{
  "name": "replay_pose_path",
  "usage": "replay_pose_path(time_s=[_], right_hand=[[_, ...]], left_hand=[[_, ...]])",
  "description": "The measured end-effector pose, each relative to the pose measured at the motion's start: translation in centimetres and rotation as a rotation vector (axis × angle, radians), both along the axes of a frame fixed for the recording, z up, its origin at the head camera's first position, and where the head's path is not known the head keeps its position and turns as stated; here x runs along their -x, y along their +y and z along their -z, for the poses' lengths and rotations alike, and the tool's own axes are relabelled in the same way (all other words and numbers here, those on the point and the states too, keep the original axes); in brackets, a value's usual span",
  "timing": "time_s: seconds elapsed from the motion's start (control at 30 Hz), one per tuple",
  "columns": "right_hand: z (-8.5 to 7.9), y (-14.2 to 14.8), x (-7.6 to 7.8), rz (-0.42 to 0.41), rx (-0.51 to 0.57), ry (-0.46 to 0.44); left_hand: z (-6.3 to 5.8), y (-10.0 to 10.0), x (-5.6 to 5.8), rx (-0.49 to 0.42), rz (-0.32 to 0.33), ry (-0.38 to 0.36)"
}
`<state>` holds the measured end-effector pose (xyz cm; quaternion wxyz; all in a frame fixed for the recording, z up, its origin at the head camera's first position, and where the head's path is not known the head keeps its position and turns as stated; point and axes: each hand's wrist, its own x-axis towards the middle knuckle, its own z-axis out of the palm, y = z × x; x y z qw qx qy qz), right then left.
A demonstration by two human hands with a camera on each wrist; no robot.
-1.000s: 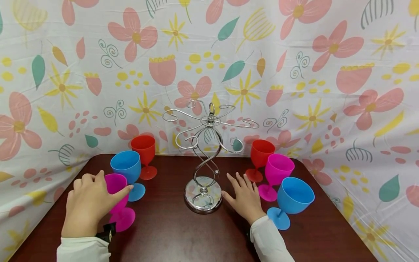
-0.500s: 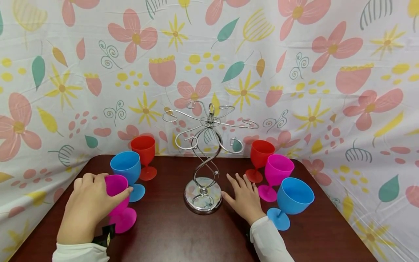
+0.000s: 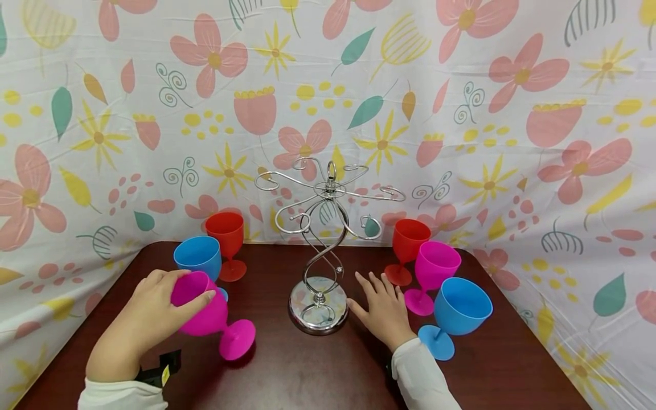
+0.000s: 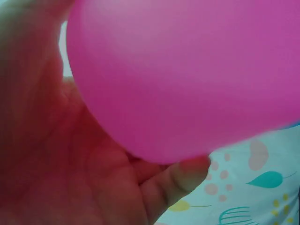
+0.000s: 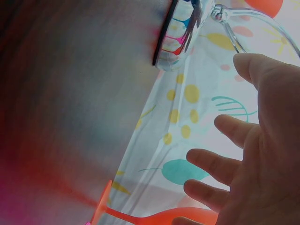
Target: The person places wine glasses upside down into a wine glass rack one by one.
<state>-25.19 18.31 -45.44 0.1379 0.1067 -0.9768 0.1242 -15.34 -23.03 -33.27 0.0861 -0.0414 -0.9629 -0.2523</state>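
My left hand (image 3: 140, 319) grips a magenta plastic goblet (image 3: 205, 310) by its bowl, thumb on the near side. The goblet leans, its foot pointing right and its rim toward my palm. In the left wrist view, the magenta bowl (image 4: 187, 84) fills most of the picture against the fingers. My right hand (image 3: 383, 313) holds nothing; its fingers are spread beside the round mirrored base (image 3: 307, 296) of a silver wire stand with curled arms. In the right wrist view, those fingers (image 5: 213, 166) are apart from the red goblet (image 5: 183, 215) below.
Behind the held goblet stand a blue goblet (image 3: 197, 256) and a red goblet (image 3: 225, 230). At the right are a red goblet (image 3: 410, 239), a magenta goblet (image 3: 435, 267) and a blue goblet (image 3: 458, 310). A floral cloth (image 3: 328, 102) hangs behind the dark wooden table (image 3: 287, 376).
The magenta goblet in my left hand went from upright to tilted, its foot swinging right. It now covers more of the blue goblet behind. My right hand has stayed in place.
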Motion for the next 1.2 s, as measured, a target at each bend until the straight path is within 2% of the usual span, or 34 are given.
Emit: replay_pose_path(time_s=[0.3,0.57,0.67,0.83,0.97,1.07,1.2], right_hand=[[-0.1,-0.1,-0.1,0.003,0.01,-0.001],[-0.1,-0.1,0.0,0.0,0.024,-0.013],[0.0,-0.1,0.1,-0.001,0.026,-0.014],[-0.2,-0.1,0.0,-0.009,0.03,-0.016],[-0.4,-0.1,-0.1,-0.015,0.041,-0.022],[-0.4,-0.1,-0.1,-0.016,0.044,-0.025],[-0.2,-0.1,0.0,-0.02,0.046,-0.017]], left_hand=[[0.2,-0.1,0.7,-0.114,0.097,-0.099],[1.1,0.1,1.9,-0.364,0.252,-0.218],[1.6,0.2,2.5,-0.425,0.3,-0.232],[2.6,0.5,3.4,-0.462,0.373,-0.201],[3.4,0.7,4.0,-0.498,0.412,-0.204],[3.7,0.9,4.3,-0.526,0.434,-0.216],[3.9,0.9,4.5,-0.519,0.431,-0.24]])
